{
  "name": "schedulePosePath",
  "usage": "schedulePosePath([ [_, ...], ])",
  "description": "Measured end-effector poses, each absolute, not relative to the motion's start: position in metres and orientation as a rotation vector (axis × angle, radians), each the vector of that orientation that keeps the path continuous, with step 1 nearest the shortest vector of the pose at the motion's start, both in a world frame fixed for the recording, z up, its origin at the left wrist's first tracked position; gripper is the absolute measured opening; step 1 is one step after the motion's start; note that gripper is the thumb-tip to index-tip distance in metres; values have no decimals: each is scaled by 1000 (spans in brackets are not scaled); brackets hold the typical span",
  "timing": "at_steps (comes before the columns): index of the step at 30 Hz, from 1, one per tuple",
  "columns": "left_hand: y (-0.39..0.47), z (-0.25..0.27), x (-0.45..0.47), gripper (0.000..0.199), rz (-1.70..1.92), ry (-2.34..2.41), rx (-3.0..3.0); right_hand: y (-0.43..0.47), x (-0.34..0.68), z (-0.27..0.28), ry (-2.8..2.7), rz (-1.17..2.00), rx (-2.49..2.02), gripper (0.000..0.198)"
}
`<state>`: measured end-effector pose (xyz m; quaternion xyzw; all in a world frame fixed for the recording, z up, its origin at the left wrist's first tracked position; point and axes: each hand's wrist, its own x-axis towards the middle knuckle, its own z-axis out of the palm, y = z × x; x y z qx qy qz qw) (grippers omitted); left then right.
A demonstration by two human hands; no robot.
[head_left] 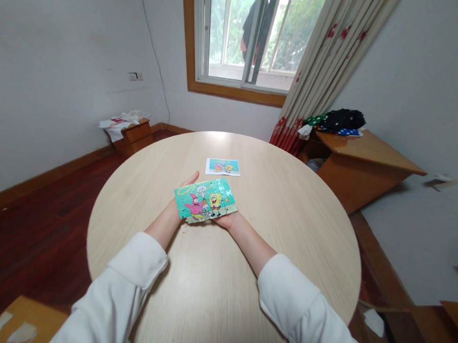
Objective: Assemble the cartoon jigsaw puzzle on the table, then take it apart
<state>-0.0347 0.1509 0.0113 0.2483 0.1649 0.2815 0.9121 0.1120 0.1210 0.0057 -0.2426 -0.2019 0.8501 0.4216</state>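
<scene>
A jigsaw puzzle with cartoon figures on a turquoise ground lies across my two hands, above the middle of the table. Its lower edge is uneven and its face is turned toward me. My left hand supports it at the left side, the thumb sticking out past the upper left edge. From the lower right, my right hand reaches under it, with most of its fingers hidden beneath the pieces. Just beyond the puzzle, a printed picture card with a similar scene lies flat on the table.
The round pale wooden table fills the middle. Small dark specks lie below the puzzle. A tilted wooden desk bearing dark cloth stands right, a low cabinet left. Outside the window a person is partly visible.
</scene>
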Motion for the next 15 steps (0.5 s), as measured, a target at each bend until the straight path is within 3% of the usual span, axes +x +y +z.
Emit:
schedulePosePath([
  [15,149,20,-35,78,950,337,498,114,119,20,-542,2332,-511,43],
])
